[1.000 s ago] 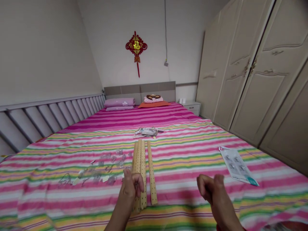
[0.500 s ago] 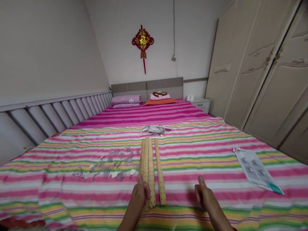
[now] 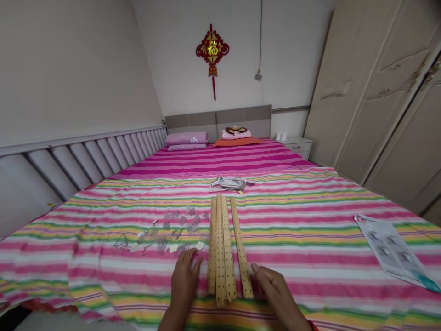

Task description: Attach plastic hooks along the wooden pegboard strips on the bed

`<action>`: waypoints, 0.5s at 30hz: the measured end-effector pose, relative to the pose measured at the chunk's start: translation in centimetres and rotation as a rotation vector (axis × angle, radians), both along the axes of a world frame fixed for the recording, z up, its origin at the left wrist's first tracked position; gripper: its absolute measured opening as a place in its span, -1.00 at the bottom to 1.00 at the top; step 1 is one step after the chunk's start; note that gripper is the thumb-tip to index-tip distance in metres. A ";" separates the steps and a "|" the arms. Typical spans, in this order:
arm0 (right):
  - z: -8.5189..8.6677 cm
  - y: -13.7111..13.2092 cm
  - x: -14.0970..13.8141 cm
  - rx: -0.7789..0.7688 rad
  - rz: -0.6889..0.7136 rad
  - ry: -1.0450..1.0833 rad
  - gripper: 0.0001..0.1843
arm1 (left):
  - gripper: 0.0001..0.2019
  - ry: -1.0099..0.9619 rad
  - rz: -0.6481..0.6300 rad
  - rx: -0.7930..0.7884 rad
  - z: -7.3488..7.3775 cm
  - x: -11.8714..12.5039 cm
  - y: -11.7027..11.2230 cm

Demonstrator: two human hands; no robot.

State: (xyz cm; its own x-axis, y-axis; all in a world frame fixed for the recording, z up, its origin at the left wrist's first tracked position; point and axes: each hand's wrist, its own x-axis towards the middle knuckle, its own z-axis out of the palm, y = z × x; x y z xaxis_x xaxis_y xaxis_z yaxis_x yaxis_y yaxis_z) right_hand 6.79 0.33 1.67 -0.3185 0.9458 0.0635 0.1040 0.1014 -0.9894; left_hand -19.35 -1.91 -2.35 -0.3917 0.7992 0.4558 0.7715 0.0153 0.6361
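Observation:
Several long, light wooden strips (image 3: 220, 257) with rows of small holes lie side by side on the striped bedspread. One more strip (image 3: 242, 248) lies a little apart on their right. My left hand (image 3: 186, 276) rests just left of the strips, thumb and fingers apart, holding nothing. To the right of the separate strip is my right hand (image 3: 274, 285), its fingers stretched toward the strip's near end; whether they touch it I cannot tell. Beyond my left hand lie scattered clear plastic pieces (image 3: 182, 219) and small hooks (image 3: 144, 249).
A blister pack of hooks (image 3: 392, 248) lies at the right. Farther up is a pile of plastic packaging (image 3: 230, 184). The bed (image 3: 296, 202) has a slatted rail (image 3: 99, 161) on the left; wardrobes (image 3: 372, 92) stand at the right.
My left hand has shifted from over the strips to their left side and opened. My right hand has moved left toward the separate strip. The view has turned slightly.

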 end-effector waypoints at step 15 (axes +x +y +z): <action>-0.7 0.1 1.7 -0.024 -0.090 -0.051 -0.45 | -0.73 -0.146 0.040 0.009 0.6 -0.4 1.1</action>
